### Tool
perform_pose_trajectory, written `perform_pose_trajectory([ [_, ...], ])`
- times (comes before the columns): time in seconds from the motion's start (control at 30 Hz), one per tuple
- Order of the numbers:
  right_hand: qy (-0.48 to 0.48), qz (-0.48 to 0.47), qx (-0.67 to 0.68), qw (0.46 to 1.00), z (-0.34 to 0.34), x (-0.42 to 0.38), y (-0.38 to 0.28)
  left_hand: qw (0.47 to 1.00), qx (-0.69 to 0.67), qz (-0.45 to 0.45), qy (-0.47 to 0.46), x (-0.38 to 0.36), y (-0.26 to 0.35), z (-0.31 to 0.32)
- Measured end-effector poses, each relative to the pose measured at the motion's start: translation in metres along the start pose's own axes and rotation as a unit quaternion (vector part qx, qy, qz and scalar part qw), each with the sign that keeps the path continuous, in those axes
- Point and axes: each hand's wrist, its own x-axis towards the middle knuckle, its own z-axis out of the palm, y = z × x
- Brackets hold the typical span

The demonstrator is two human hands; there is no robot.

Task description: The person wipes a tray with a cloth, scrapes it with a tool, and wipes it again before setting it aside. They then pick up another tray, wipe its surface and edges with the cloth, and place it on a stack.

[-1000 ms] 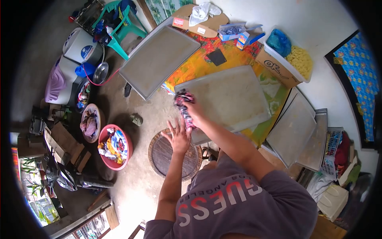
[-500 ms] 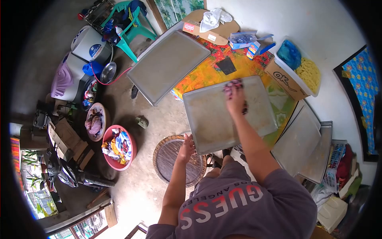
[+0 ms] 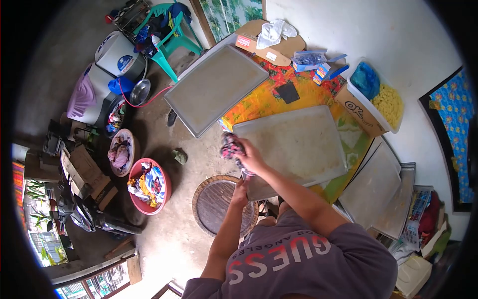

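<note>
The right hand (image 3: 250, 155) is clenched around a crumpled multicoloured rag (image 3: 230, 146), pressing it against the near-left corner of a large grey baking tray (image 3: 298, 144). The left hand (image 3: 241, 187) sits just below it at the tray's near edge; its fingers are hidden under the right forearm, so whether it grips the tray cannot be told. The tray lies on a bright orange and yellow floral cloth (image 3: 259, 99) spread over a low desk. Just under the left hand a round woven mat (image 3: 216, 204) rests on the floor. Beyond the right hand a second grey tray (image 3: 216, 89) lies tilted, and to the right of both hands more trays (image 3: 376, 184) are stacked. Farther out past the tray, a cardboard box (image 3: 357, 113) reads "OK", beside a tub of yellow pieces (image 3: 387, 102). Left of the hands a red basin (image 3: 149, 185) holds mixed cloths. The person's grey shirt (image 3: 298, 259) reads "GUESS" and "LOS ANGELES".
</note>
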Motion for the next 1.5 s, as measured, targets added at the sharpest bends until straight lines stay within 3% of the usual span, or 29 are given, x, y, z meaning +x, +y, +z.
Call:
perform_pose_trajectory([
  [0.2,0.121,-0.007,0.028,0.992,-0.101,-0.015,-0.027,0.983,0.051,0.069,0.161,-0.011,0.027,0.011],
  [0.33,0.170,-0.036,-0.042,0.984,-0.144,-0.025,-0.038,0.971,0.070,0.128,0.188,-0.042,0.071,-0.013],
  [0.47,0.192,-0.028,-0.040,0.980,-0.146,-0.018,-0.026,0.964,0.032,0.152,0.218,-0.052,0.125,-0.034],
  [0.57,0.154,0.013,-0.055,0.987,-0.134,-0.014,-0.023,0.932,0.082,0.216,0.279,-0.039,0.161,-0.056],
  [0.67,0.119,0.021,-0.058,0.991,-0.113,-0.012,-0.028,0.923,0.053,0.273,0.268,-0.001,0.194,-0.092],
  [1.0,0.035,0.083,-0.054,0.994,-0.080,-0.019,-0.024,0.903,-0.026,0.264,0.338,0.127,0.276,-0.097],
  [1.17,0.062,0.092,-0.041,0.993,-0.088,-0.026,-0.006,0.844,0.162,0.274,0.432,0.184,0.296,-0.113],
  [1.33,0.080,0.097,-0.024,0.992,-0.099,-0.033,0.016,0.753,0.323,0.215,0.531,0.182,0.298,-0.074],
  [1.5,0.079,0.085,-0.065,0.991,-0.105,-0.029,0.010,0.734,0.400,0.181,0.519,0.183,0.286,-0.066],
])
